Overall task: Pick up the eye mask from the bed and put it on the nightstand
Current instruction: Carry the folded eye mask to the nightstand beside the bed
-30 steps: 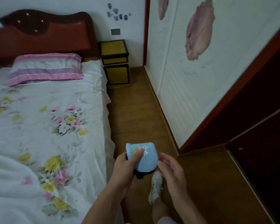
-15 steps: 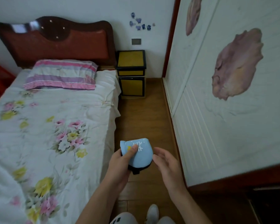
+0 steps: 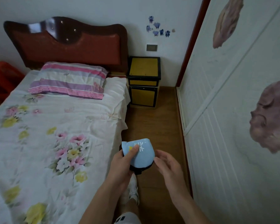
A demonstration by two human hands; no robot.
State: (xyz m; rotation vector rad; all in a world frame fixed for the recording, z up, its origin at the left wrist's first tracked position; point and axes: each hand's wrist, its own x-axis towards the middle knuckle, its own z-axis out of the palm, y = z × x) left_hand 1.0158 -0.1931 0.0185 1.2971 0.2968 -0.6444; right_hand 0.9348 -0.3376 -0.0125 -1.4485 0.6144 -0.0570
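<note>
The eye mask (image 3: 142, 156) is light blue with a white mark and a black underside, folded over. My left hand (image 3: 121, 168) grips it, thumb pressed on its top face, above the wooden floor beside the bed (image 3: 55, 126). My right hand (image 3: 168, 165) is just to its right, fingers curled and apart, fingertips at the mask's edge; whether they touch is unclear. The nightstand (image 3: 143, 68), yellow with black trim, stands ahead against the back wall, right of the headboard, its top bare.
A striped pillow (image 3: 69, 80) lies at the head of the floral bedspread. A white wardrobe wall (image 3: 233, 126) with purple decals runs along the right. A narrow wooden floor strip (image 3: 153, 123) leads to the nightstand. My white shoe (image 3: 132, 191) shows below.
The view has advanced along the aisle and turned left, so the nightstand and bed appear nearer. Both hands keep the same pose with the mask in the left hand.
</note>
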